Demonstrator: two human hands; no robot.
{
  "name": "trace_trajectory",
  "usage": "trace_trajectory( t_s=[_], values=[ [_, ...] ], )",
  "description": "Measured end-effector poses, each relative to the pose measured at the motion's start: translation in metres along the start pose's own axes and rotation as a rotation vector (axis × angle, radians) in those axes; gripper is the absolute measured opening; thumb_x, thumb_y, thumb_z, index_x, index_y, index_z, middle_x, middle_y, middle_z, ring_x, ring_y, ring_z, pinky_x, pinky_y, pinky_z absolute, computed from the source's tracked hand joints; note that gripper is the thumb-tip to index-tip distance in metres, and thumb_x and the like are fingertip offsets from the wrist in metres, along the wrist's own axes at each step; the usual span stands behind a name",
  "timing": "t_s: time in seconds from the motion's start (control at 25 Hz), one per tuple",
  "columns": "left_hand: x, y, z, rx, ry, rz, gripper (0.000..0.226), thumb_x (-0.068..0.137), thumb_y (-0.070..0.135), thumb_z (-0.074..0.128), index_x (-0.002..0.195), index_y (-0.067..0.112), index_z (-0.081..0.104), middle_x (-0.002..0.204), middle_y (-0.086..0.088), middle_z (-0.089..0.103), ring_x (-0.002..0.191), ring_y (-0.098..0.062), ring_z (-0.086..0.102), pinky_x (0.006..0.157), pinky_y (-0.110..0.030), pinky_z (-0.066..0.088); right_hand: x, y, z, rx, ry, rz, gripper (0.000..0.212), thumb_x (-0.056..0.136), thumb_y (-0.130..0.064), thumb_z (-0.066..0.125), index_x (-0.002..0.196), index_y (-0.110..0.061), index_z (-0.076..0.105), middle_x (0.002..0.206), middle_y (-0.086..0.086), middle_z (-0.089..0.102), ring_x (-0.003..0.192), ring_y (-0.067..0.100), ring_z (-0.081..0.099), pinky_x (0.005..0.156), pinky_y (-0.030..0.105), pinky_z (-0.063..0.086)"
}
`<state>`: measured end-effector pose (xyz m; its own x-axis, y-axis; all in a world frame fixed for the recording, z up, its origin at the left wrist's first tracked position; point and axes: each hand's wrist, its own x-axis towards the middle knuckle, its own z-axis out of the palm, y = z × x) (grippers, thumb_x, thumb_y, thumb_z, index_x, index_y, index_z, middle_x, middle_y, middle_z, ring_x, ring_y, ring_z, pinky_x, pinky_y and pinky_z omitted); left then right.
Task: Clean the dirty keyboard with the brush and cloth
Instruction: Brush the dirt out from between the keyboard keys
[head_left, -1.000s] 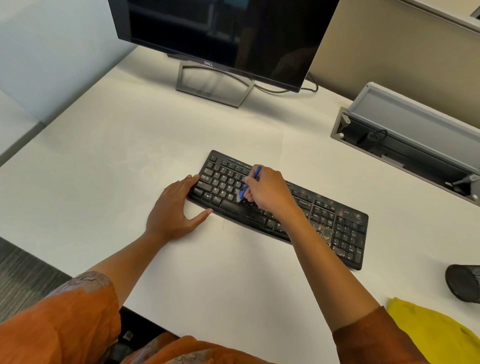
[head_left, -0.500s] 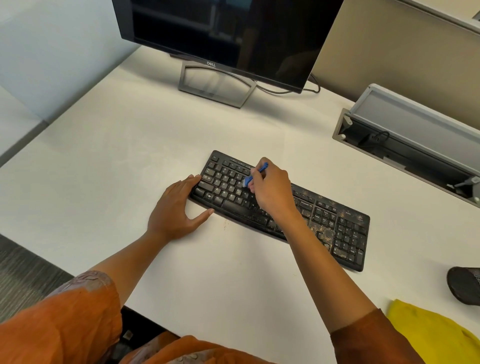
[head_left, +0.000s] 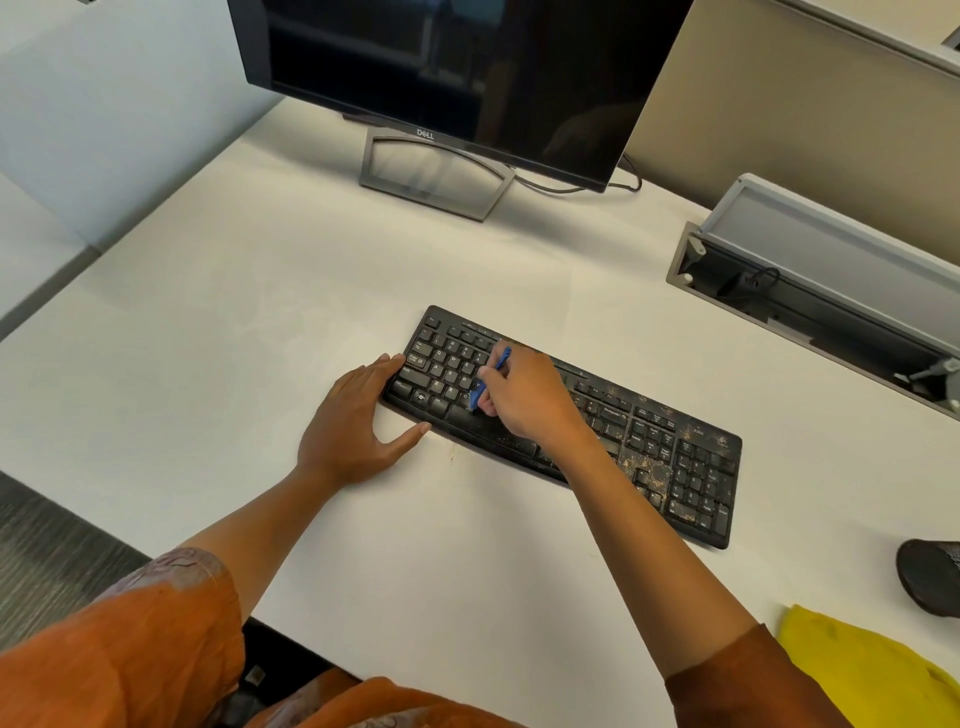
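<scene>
Blue brush (head_left: 491, 378) pinched in right hand (head_left: 524, 397), bristles down on the lower letter keys of the dirty black keyboard (head_left: 675, 462). Left hand (head_left: 358, 415) flat, fingers straight against the board's left edge, thumb spread along its front. Risk: grit flicked onto the white desk (head_left: 260, 312), or crumbs driven deeper between keys by hard strokes. Yellow cloth (head_left: 872, 675) unused, well apart from either hand.

Up at the desk's (head_left: 218, 322) far edge stands a black Dell monitor (head_left: 467, 67), screen dark, on a grey open-frame stand (head_left: 434, 174), a cable (head_left: 582, 187) trailing behind it. Along the right edge, a grey cable tray (head_left: 810, 291) sits with its lid open. At the near right edge, a dark round object (head_left: 930, 574), partly cut off.
</scene>
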<state>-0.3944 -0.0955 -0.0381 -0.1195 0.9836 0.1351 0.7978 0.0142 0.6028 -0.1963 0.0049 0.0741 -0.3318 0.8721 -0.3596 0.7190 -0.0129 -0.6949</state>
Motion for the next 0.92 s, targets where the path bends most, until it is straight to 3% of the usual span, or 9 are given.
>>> trace_trajectory(
  t_s=[0.12, 0.24, 0.36, 0.44, 0.56, 0.76, 0.92],
  values=[
    [0.0, 0.0, 0.0, 0.002, -0.001, 0.004, 0.084, 0.084, 0.066, 0.059, 0.152, 0.02, 0.042, 0.15, 0.0, 0.054, 0.145, -0.017, 0.041, 0.12, -0.033, 0.03, 0.004, -0.003, -0.001, 0.042, 0.075, 0.021, 0.016, 0.103, -0.016, 0.047, 0.092, -0.009, 0.057, 0.069, 0.002, 0.07, 0.067, 0.024, 0.071, 0.072, 0.044, 0.06],
    [0.0, 0.001, -0.001, -0.006, 0.006, 0.007, 0.084, 0.084, 0.066, 0.06, 0.152, 0.019, 0.043, 0.15, 0.0, 0.054, 0.145, -0.016, 0.04, 0.12, -0.034, 0.031, 0.003, -0.005, 0.001, -0.032, 0.132, -0.003, 0.017, 0.103, -0.018, 0.044, 0.091, -0.011, 0.054, 0.072, 0.005, 0.071, 0.062, 0.022, 0.067, 0.06, 0.036, 0.055],
    [0.001, 0.002, -0.001, 0.0, 0.012, 0.007, 0.083, 0.084, 0.065, 0.06, 0.151, 0.018, 0.045, 0.149, 0.0, 0.055, 0.143, -0.014, 0.04, 0.119, -0.026, 0.027, 0.005, -0.006, 0.0, -0.074, -0.034, 0.022, 0.018, 0.102, -0.015, 0.045, 0.094, -0.006, 0.058, 0.07, 0.006, 0.072, 0.07, 0.023, 0.072, 0.075, 0.042, 0.059],
    [0.001, 0.001, -0.001, -0.001, 0.01, 0.006, 0.082, 0.084, 0.064, 0.061, 0.151, 0.019, 0.045, 0.149, 0.001, 0.055, 0.144, -0.013, 0.039, 0.118, -0.021, 0.023, 0.009, -0.006, -0.004, -0.013, 0.003, 0.037, 0.017, 0.102, -0.014, 0.046, 0.091, -0.007, 0.057, 0.068, 0.003, 0.071, 0.072, 0.025, 0.073, 0.077, 0.045, 0.059],
    [0.0, 0.001, -0.002, -0.004, 0.007, 0.008, 0.083, 0.084, 0.065, 0.06, 0.151, 0.019, 0.044, 0.149, 0.001, 0.054, 0.144, -0.014, 0.039, 0.119, -0.026, 0.025, 0.009, -0.007, -0.002, -0.001, 0.132, 0.01, 0.018, 0.103, -0.017, 0.045, 0.087, -0.014, 0.053, 0.068, 0.002, 0.069, 0.071, 0.029, 0.072, 0.073, 0.045, 0.059],
    [0.0, 0.002, -0.002, -0.001, 0.012, 0.002, 0.083, 0.084, 0.065, 0.06, 0.151, 0.019, 0.044, 0.15, 0.0, 0.054, 0.143, -0.015, 0.04, 0.118, -0.027, 0.027, 0.015, -0.007, -0.004, 0.01, -0.036, 0.095, 0.017, 0.101, -0.012, 0.046, 0.096, -0.001, 0.059, 0.07, 0.007, 0.073, 0.074, 0.028, 0.073, 0.079, 0.049, 0.059],
    [0.001, 0.002, -0.001, -0.002, 0.004, 0.009, 0.083, 0.084, 0.064, 0.061, 0.151, 0.02, 0.043, 0.149, 0.001, 0.054, 0.144, -0.015, 0.04, 0.119, -0.029, 0.028, 0.011, -0.011, 0.0, -0.031, 0.112, 0.028, 0.016, 0.103, -0.018, 0.047, 0.095, -0.008, 0.057, 0.073, 0.007, 0.07, 0.063, 0.024, 0.067, 0.063, 0.037, 0.055]
  ],
)
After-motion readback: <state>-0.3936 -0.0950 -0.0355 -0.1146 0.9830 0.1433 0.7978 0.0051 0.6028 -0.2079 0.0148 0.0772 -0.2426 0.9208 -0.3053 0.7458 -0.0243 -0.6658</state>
